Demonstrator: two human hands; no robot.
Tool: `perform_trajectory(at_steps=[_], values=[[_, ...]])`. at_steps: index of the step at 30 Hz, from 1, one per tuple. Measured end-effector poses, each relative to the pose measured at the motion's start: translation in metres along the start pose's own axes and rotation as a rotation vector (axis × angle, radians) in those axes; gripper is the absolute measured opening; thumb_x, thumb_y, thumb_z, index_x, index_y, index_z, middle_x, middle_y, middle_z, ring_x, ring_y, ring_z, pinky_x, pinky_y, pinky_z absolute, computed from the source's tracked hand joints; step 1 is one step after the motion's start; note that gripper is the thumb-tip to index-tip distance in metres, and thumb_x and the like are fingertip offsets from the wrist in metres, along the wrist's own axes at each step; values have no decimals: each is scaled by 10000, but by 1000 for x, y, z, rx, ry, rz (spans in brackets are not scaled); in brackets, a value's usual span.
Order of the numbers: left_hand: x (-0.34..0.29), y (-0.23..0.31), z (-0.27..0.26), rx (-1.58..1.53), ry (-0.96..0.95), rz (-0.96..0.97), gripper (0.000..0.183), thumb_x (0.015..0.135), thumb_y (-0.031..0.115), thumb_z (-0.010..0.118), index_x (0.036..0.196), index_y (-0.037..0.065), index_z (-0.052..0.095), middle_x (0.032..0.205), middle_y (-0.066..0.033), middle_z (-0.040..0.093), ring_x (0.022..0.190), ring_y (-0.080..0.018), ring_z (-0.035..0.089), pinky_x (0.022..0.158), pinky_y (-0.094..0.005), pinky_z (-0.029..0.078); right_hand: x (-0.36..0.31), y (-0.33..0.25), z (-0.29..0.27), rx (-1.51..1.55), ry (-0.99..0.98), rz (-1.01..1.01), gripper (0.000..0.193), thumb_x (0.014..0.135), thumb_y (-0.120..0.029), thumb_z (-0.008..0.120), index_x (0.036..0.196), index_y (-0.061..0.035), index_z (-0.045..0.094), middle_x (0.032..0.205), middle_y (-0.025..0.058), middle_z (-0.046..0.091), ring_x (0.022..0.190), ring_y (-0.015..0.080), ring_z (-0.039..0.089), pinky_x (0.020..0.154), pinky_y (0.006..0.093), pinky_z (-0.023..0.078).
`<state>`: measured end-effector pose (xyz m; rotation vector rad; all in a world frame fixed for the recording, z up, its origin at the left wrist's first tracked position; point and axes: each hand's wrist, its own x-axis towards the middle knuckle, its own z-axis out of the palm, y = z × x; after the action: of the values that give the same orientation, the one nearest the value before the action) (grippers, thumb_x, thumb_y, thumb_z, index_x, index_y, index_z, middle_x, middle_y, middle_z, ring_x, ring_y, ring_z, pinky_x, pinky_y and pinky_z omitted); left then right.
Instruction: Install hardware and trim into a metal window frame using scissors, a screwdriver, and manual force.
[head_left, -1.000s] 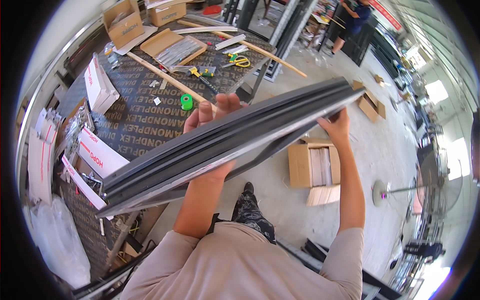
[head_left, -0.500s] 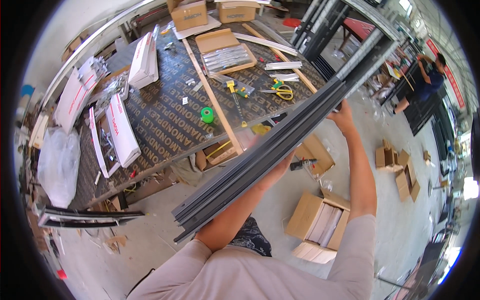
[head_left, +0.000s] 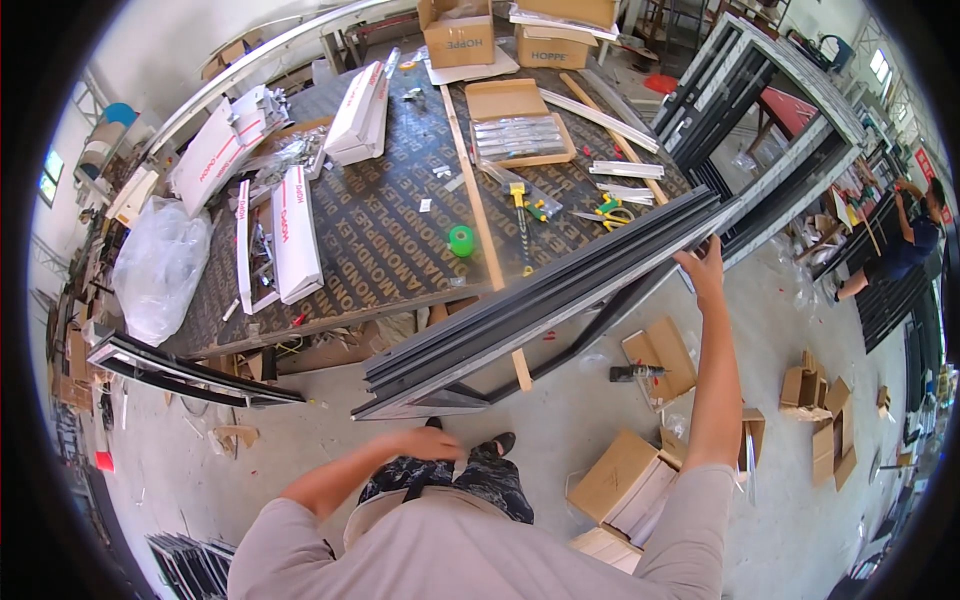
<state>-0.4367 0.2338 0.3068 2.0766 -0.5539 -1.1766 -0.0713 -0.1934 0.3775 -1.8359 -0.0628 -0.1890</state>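
A dark grey metal window frame slants across the near edge of the workbench, its opening visible beneath the ribbed upper profile. At the frame's right end, my right hand grips the near edge, thumb on the upper side. My left hand is off the frame, in front of my waist below its left end, and motion smears its fingers. Under the frame, the end of a wooden strip sticks out. Beyond lie a green tape roll, yellow-handled scissors and a yellow-and-black tool.
The dark printed workbench carries white cartons and an open box of metal parts. More frames stand at the right. On the floor are a drill and cardboard boxes. A person works farther right.
The frame has tipped and settled lower against the bench edge, showing its opening. My left hand has come off it and moved back toward my waist. My right hand still holds on.
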Motion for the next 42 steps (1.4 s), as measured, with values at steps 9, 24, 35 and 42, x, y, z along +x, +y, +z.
perform_trajectory(at_steps=[9,24,35,42], values=[[-27,9,-131,-1173,748,-139,425,973,345,472,1178,-4,602,1117,-69,630,988,-148,575,878,-265,450,-2,3,8,143,131,157,774,692,-57,749,1371,-42,379,1208,88,547,1084,199,536,867,305,451],[26,11,-114,-1007,189,349,418,977,351,457,794,12,619,750,-63,595,732,-144,553,726,-317,449,-145,-189,136,537,360,555,508,824,-467,641,1165,-91,600,1058,46,646,967,196,606,898,347,471],[-92,-236,-264,424,1388,-765,863,678,253,736,1405,42,324,1470,-261,251,1395,-426,171,1107,-594,118,-95,-177,171,447,366,521,466,856,-453,583,1095,-55,609,967,64,640,850,200,619,769,308,506],[-149,-268,-260,99,1787,-661,748,754,100,543,1447,51,266,1340,-304,424,1174,-491,464,991,-532,381,-88,-169,171,422,430,487,448,855,-454,591,1072,-63,625,943,56,653,836,202,629,770,322,511]])
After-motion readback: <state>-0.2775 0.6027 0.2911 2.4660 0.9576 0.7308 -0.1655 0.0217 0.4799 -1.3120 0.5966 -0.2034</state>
